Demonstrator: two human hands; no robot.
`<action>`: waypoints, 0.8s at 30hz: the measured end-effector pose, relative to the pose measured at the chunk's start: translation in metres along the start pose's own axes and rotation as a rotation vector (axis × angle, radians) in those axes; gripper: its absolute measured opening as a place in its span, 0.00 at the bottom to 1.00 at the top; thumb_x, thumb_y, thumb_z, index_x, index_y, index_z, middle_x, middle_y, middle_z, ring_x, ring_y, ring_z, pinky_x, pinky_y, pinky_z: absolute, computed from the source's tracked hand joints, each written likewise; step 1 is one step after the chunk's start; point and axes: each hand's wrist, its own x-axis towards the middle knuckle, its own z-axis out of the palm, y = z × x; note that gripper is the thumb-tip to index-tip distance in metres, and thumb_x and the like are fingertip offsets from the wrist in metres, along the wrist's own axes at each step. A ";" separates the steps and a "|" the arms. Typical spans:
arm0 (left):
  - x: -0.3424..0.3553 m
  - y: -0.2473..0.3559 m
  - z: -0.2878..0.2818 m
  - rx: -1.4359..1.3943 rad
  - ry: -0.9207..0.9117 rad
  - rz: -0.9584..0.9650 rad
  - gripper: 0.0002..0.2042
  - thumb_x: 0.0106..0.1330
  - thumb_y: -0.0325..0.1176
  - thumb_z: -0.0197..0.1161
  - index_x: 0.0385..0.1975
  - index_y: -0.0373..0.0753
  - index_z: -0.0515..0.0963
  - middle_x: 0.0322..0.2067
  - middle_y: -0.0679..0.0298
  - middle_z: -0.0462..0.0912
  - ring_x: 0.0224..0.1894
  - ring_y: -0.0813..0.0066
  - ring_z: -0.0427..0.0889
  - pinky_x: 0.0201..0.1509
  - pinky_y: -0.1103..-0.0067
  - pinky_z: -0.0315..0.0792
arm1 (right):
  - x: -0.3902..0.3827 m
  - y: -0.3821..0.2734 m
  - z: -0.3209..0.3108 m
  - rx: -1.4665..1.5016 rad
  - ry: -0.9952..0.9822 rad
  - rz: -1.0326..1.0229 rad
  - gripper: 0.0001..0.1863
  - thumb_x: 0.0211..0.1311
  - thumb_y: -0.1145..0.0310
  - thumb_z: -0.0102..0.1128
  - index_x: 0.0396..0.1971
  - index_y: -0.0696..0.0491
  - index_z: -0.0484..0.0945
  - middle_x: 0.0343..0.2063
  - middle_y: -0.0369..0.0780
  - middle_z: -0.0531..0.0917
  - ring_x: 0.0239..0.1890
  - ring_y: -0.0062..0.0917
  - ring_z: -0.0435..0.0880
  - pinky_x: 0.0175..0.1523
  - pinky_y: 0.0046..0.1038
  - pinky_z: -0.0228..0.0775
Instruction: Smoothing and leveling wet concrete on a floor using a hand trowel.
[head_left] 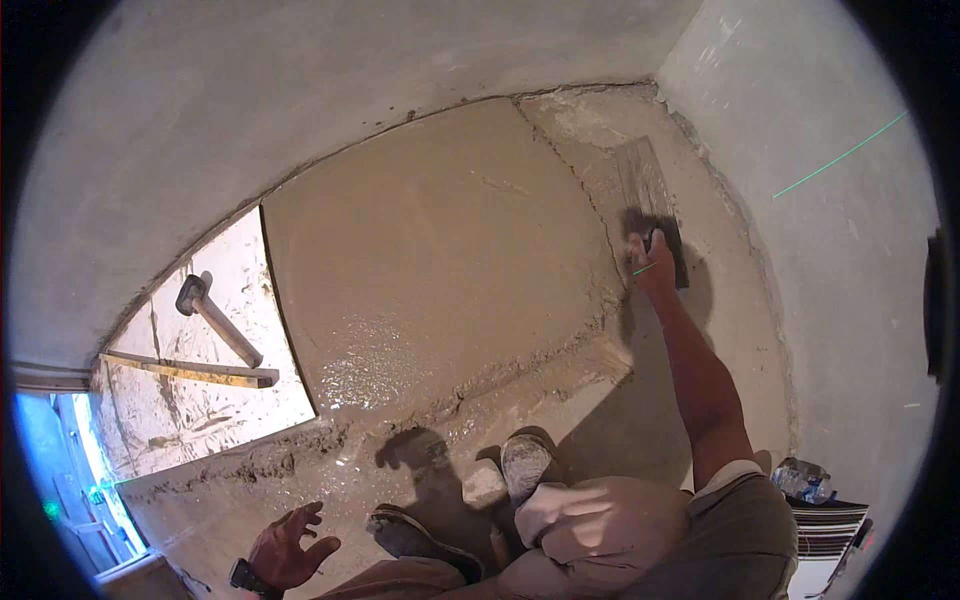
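My right hand [652, 255] is wrapped round the handle of a rectangular finishing trowel [648, 178]. The blade is smeared with mortar and lies over the mortar near the right wall. To its left spreads a smooth bed of wet mortar [430, 230], with a rough, crumbly edge on its right and near sides. My left hand [285, 548], wearing a dark wristwatch, hovers at the lower left with fingers apart and nothing in it.
A large white tile [225, 400] at left carries a black-headed mallet [225, 330] and a wooden strip [190, 371]. Near my shoes [527, 462] is a pale block [484, 484]. A plastic bottle [803, 481] stands lower right. A green line crosses the right wall [850, 250].
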 end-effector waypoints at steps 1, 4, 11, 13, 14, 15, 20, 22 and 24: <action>-0.004 0.002 -0.001 -0.012 -0.019 -0.027 0.33 0.62 0.46 0.73 0.62 0.33 0.71 0.48 0.45 0.84 0.45 0.53 0.87 0.47 0.66 0.82 | 0.010 -0.011 0.003 0.053 0.053 -0.060 0.30 0.70 0.44 0.55 0.45 0.63 0.71 0.34 0.61 0.82 0.41 0.59 0.83 0.45 0.52 0.73; -0.005 0.009 -0.003 -0.012 -0.026 -0.056 0.33 0.63 0.46 0.72 0.62 0.33 0.71 0.49 0.45 0.84 0.46 0.54 0.87 0.48 0.67 0.82 | 0.045 -0.024 0.022 0.063 0.093 -0.081 0.33 0.69 0.41 0.55 0.40 0.64 0.75 0.35 0.62 0.83 0.42 0.58 0.83 0.47 0.50 0.75; -0.015 0.008 0.000 -0.058 -0.001 -0.101 0.31 0.63 0.41 0.73 0.61 0.30 0.71 0.48 0.45 0.83 0.46 0.55 0.87 0.49 0.67 0.83 | 0.052 -0.106 0.055 0.237 -0.093 0.057 0.34 0.65 0.38 0.60 0.35 0.62 0.82 0.31 0.58 0.84 0.40 0.56 0.84 0.43 0.45 0.75; -0.019 0.004 0.003 -0.081 0.008 -0.118 0.32 0.63 0.43 0.73 0.62 0.31 0.71 0.48 0.46 0.84 0.46 0.54 0.87 0.48 0.67 0.83 | 0.052 -0.120 0.059 0.254 -0.070 -0.108 0.33 0.68 0.38 0.56 0.35 0.60 0.83 0.28 0.53 0.85 0.35 0.49 0.86 0.41 0.42 0.75; -0.022 0.002 0.005 -0.103 0.021 -0.133 0.32 0.63 0.46 0.72 0.62 0.33 0.71 0.48 0.46 0.84 0.45 0.54 0.88 0.48 0.67 0.83 | 0.054 -0.128 0.061 0.219 -0.158 -0.141 0.30 0.67 0.40 0.58 0.41 0.57 0.84 0.32 0.52 0.86 0.38 0.48 0.86 0.44 0.41 0.76; -0.024 0.000 0.006 -0.108 0.021 -0.135 0.32 0.63 0.46 0.72 0.62 0.33 0.71 0.48 0.46 0.84 0.45 0.54 0.88 0.48 0.67 0.83 | 0.050 -0.134 0.063 0.216 -0.162 -0.145 0.30 0.67 0.40 0.58 0.41 0.57 0.84 0.32 0.52 0.86 0.38 0.48 0.86 0.44 0.41 0.76; -0.034 -0.004 0.007 -0.124 -0.005 -0.234 0.32 0.63 0.44 0.73 0.62 0.32 0.71 0.48 0.45 0.84 0.46 0.54 0.88 0.48 0.67 0.83 | -0.020 -0.194 0.049 0.219 -0.444 -0.366 0.26 0.67 0.44 0.59 0.45 0.55 0.82 0.39 0.51 0.86 0.44 0.48 0.85 0.49 0.43 0.76; -0.032 -0.001 0.006 -0.128 0.002 -0.197 0.32 0.63 0.44 0.73 0.62 0.32 0.71 0.48 0.45 0.84 0.46 0.54 0.87 0.48 0.67 0.83 | -0.056 -0.206 0.039 0.193 -0.561 -0.532 0.25 0.67 0.44 0.58 0.47 0.52 0.82 0.39 0.51 0.86 0.45 0.47 0.85 0.50 0.44 0.76; -0.026 0.006 0.001 -0.127 -0.031 -0.247 0.32 0.63 0.44 0.73 0.62 0.31 0.71 0.48 0.45 0.84 0.47 0.54 0.87 0.48 0.68 0.83 | -0.095 -0.210 0.041 0.178 -0.704 -0.621 0.26 0.67 0.44 0.58 0.50 0.50 0.81 0.39 0.50 0.86 0.45 0.48 0.85 0.50 0.46 0.76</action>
